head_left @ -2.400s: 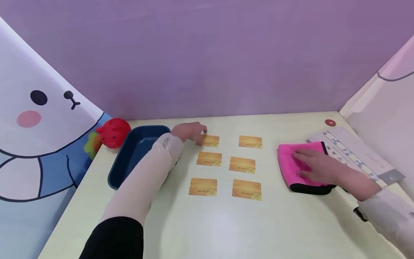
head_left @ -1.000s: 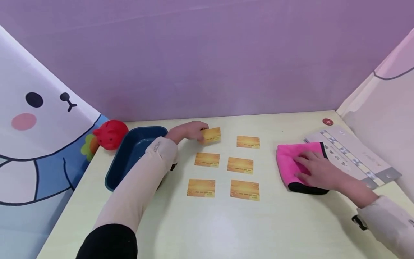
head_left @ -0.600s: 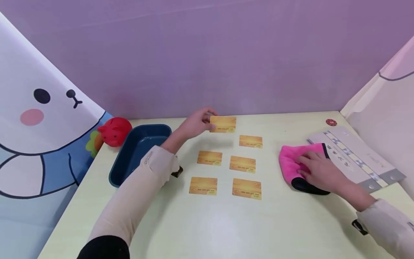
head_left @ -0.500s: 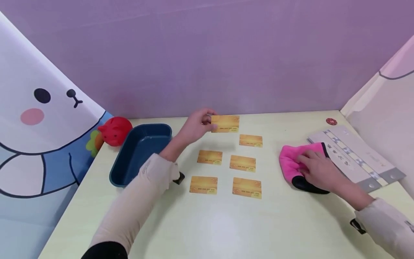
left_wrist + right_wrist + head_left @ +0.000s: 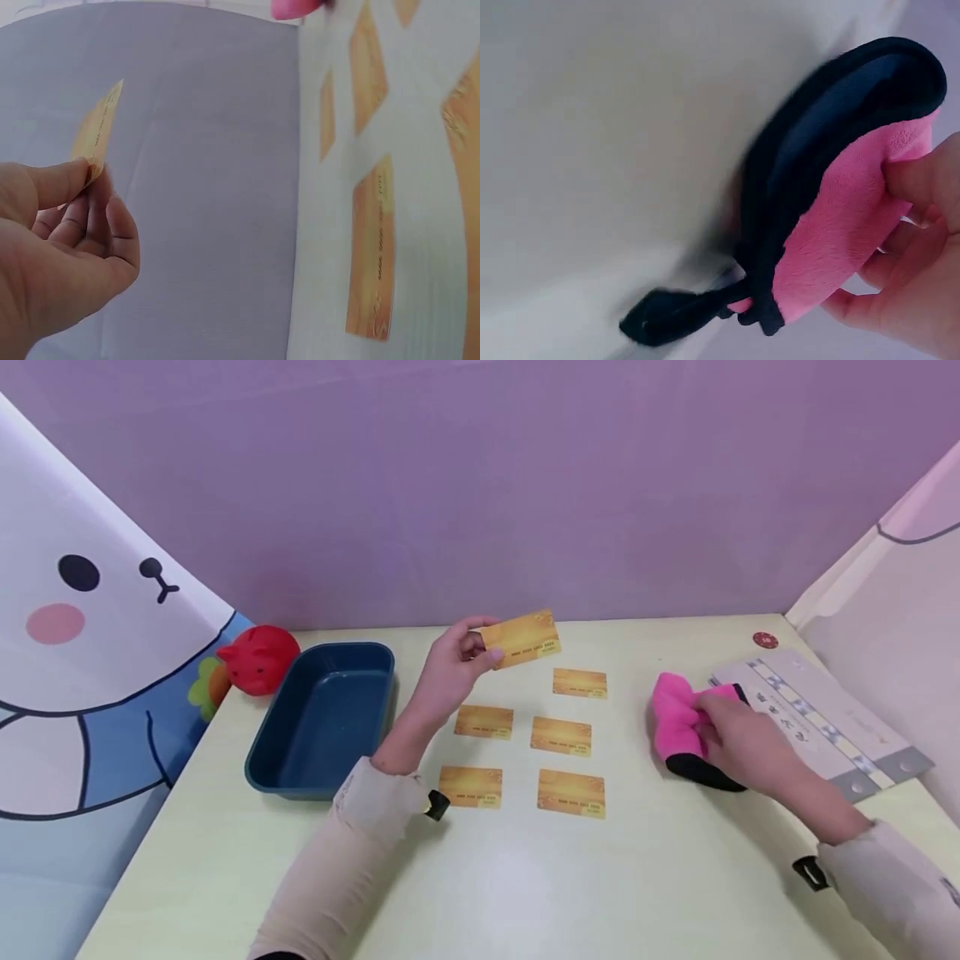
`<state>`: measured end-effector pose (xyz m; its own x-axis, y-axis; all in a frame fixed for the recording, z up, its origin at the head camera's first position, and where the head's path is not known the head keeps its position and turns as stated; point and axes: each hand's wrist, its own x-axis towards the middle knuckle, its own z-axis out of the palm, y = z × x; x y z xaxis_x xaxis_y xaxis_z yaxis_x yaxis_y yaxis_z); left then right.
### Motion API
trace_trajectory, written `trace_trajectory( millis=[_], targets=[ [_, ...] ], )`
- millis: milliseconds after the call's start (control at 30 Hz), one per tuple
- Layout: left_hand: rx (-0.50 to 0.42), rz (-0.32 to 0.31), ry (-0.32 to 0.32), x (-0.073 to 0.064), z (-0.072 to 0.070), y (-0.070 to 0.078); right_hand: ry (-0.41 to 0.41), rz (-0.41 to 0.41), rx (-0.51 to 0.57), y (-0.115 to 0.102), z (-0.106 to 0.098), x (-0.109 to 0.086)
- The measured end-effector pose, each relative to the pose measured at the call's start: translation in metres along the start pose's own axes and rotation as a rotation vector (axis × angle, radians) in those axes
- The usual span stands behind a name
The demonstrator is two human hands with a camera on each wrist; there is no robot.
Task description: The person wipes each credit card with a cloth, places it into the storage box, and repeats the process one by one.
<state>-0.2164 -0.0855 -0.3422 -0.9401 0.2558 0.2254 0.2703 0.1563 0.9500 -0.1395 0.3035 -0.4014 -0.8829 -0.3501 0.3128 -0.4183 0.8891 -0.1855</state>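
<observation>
While the left hand (image 5: 447, 672) pinches a card (image 5: 525, 638) by its left end, thumb on the printed face, that card is held tilted above the worktop (image 5: 510, 893). It looks light, thin and fairly stiff, probably slick, so a grip at one short end should be enough. The right hand (image 5: 753, 752) grips a pouch (image 5: 673, 718), its thumb and fingers bunching the pink fabric; whether the underside touches the worktop is hard to tell. This should handle as soft and limp, easy to fold, with the black rim (image 5: 701, 771) a likely firmer hold. Five more cards (image 5: 561, 737) lie flat and apart, one at the back, two in the middle, two in front, between the tray (image 5: 322, 735) and the pouch. Left of the tray sits a red pig (image 5: 261, 662); right of the pouch lie a grey box (image 5: 847, 727) and, farther back, a chip (image 5: 765, 640).
</observation>
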Motion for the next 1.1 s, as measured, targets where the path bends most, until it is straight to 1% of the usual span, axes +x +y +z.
trace_trajectory(
  millis=[100,200,233,300,367,467,533,567,633,767,900,967,1100],
  targets=[
    [-0.05,0.019,0.022,0.002,0.001,-0.001,0.056,0.064,0.063,-0.001,-0.012,0.011],
    [-0.047,0.042,0.052,0.002,0.003,-0.002,0.126,0.155,0.126,-0.007,-0.029,0.025],
    [-0.043,0.048,0.063,0.002,0.004,-0.003,0.161,0.175,0.145,-0.011,-0.035,0.03],
    [-0.029,0.053,0.091,0.0,0.006,-0.003,0.269,0.174,0.17,-0.022,-0.044,0.041],
    [-0.01,0.055,0.116,-0.003,0.009,-0.002,0.428,0.103,0.175,-0.038,-0.048,0.053],
    [0.0,0.063,0.141,-0.007,0.015,0.0,0.663,-0.057,0.151,-0.065,-0.048,0.07],
    [0.007,0.074,0.139,-0.009,0.019,0.004,0.777,-0.153,0.136,-0.083,-0.043,0.079],
    [0.009,0.08,0.136,-0.011,0.021,0.006,0.805,-0.189,0.129,-0.092,-0.041,0.082],
    [0.017,0.095,0.13,-0.013,0.025,0.01,0.82,-0.241,0.113,-0.106,-0.034,0.086],
    [0.057,0.127,0.124,-0.016,0.033,0.014,0.748,-0.307,0.054,-0.123,-0.02,0.093],
    [0.051,0.139,0.11,-0.018,0.04,0.013,0.701,-0.349,0.003,-0.13,-0.009,0.095],
    [0.037,0.134,0.102,-0.019,0.042,0.012,0.7,-0.345,-0.007,-0.132,-0.007,0.094],
    [0.035,0.111,0.093,-0.02,0.043,0.013,0.743,-0.308,0.014,-0.134,-0.009,0.093]
  ],
)
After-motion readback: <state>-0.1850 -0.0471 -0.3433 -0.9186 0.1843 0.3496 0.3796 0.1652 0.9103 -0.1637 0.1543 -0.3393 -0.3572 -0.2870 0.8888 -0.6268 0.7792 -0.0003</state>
